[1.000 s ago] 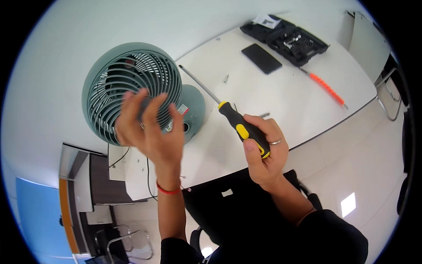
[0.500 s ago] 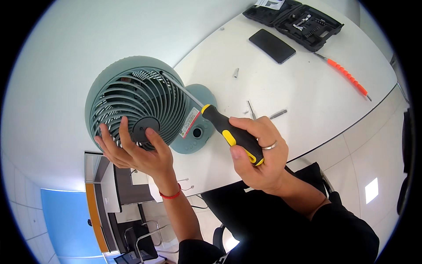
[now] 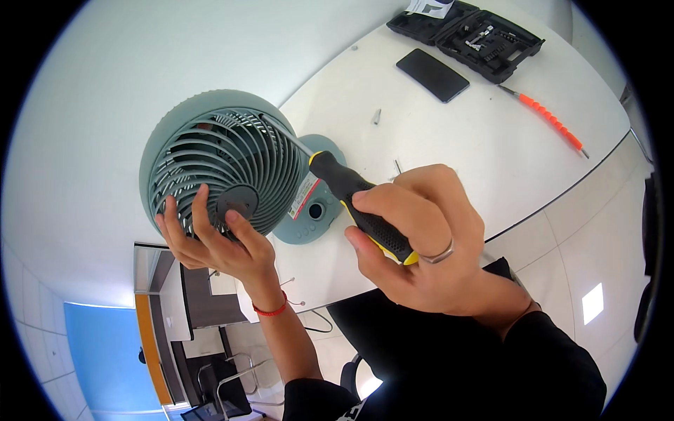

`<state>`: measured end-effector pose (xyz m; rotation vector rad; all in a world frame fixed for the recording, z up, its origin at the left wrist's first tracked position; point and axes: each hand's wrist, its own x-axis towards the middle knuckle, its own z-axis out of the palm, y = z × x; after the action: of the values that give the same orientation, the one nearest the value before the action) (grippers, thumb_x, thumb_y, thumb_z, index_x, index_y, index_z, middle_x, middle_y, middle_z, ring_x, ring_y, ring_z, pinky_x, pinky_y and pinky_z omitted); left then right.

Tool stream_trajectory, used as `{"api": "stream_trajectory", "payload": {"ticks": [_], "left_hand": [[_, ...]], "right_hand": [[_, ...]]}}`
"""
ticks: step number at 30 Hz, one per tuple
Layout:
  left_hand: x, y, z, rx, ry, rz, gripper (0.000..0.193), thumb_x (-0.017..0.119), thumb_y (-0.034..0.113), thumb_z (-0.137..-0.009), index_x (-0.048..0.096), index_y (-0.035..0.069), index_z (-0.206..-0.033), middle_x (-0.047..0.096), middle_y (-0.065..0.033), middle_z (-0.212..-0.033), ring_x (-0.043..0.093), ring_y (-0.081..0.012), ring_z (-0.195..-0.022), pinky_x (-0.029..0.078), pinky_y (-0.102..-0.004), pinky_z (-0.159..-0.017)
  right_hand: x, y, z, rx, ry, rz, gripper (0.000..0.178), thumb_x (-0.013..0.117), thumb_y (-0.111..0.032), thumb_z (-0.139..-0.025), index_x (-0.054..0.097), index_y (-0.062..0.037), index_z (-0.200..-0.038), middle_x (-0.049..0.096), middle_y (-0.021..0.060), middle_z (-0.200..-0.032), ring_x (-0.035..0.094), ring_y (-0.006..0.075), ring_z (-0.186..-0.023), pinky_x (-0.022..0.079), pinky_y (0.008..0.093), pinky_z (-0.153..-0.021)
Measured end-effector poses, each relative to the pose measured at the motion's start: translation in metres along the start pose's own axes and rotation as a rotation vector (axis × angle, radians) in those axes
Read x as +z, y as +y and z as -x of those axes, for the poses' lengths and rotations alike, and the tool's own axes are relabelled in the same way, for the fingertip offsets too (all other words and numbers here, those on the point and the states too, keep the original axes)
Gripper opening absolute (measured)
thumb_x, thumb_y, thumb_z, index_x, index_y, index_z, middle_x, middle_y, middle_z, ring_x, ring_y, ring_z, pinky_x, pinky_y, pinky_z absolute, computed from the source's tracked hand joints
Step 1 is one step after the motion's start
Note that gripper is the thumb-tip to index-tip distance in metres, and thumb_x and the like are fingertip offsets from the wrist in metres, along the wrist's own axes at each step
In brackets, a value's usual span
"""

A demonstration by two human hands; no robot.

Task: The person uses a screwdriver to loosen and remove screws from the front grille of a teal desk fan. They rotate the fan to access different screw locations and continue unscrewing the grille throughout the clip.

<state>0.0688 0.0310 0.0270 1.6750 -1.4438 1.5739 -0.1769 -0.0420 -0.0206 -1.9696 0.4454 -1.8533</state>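
Observation:
A grey-green desk fan (image 3: 158,133) with a spiral front grille stands at the table's left, its base (image 3: 330,151) carrying a round dark knob and a red-and-white label. My left hand (image 3: 225,242) grips the lower part of the grille, fingers spread over the slats and thumb by the dark round hub (image 3: 239,200). In my right hand (image 3: 428,245) is a screwdriver (image 3: 365,203) with a black-and-yellow handle, held between thumb and curled fingers. Its shaft reaches the upper right of the grille near the rim; the tip's exact contact is hidden among the slats.
On the white table (image 3: 337,91) lie a black phone (image 3: 432,75), an orange-handled pointed tool (image 3: 544,117) and a small metal piece (image 3: 377,117). An open black tool case (image 3: 484,45) lies at the far right. A metal bit (image 3: 397,166) is partly behind my right hand.
My right hand has turned on the screwdriver handle, knuckles now higher and covering more of the table. The handle has shifted slightly left and up. My left hand stays on the grille.

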Motion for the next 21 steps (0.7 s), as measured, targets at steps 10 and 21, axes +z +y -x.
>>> {"api": "stream_trajectory", "payload": {"ticks": [10,21], "left_hand": [[-0.015,-0.012,-0.024,-0.09,0.022,0.131,0.028,0.054,0.023,-0.098,0.069,0.01,-0.118,0.063,-0.0085,-0.123,0.054,-0.0267,-0.113,0.037,-0.0417,-0.1],[-0.007,-0.07,-0.076,-0.417,-0.181,0.559,0.046,0.062,0.032,-0.098,0.059,0.004,-0.134,0.059,-0.0175,-0.138,0.054,-0.0377,-0.127,0.04,-0.045,-0.108]], "right_hand": [[-0.015,-0.007,-0.011,-0.025,-0.121,0.096,0.049,0.079,0.006,-0.074,0.061,-0.002,-0.119,0.055,0.0179,-0.104,0.061,0.0261,-0.081,0.049,0.0281,-0.064],[0.008,-0.018,-0.001,0.392,-0.032,0.074,0.054,0.061,0.0,-0.091,0.04,-0.0011,-0.141,0.06,0.0163,-0.1,0.061,0.0185,-0.087,0.05,0.0289,-0.075]]}}
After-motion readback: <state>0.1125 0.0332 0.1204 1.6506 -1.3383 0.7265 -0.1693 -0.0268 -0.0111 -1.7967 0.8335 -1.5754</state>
